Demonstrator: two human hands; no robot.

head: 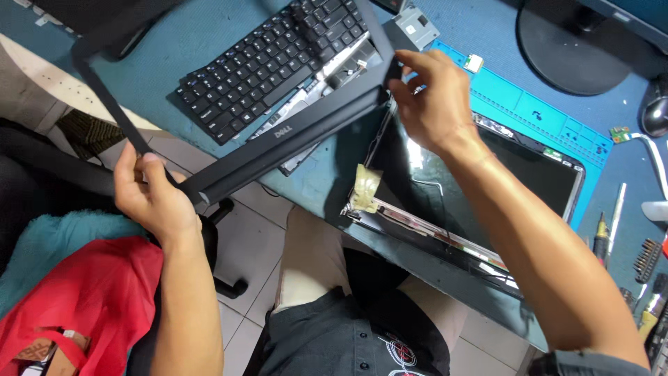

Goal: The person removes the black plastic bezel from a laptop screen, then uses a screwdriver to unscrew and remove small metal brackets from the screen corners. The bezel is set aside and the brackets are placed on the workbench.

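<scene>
Fingers of both hands pinch the black screen bezel [278, 143]: the left hand [149, 195] grips its lower corner, the right hand [431, 104] its far corner, holding it clear above the desk's [209, 42] near edge, over the keyboard [271, 59], leaving the bare laptop screen [480, 188] exposed.

Matt black plastic bezel frame [278, 150], glossy glass-like screen panel [487, 188], smooth blue rubbery mat [529, 111]

screen [480, 188]: dark bare rectangular panel, on blue mat [543, 111] | tape [365, 186]: yellowish piece, screen's near-left corner | monitor base [577, 49]: black, round, beyond mat
</scene>
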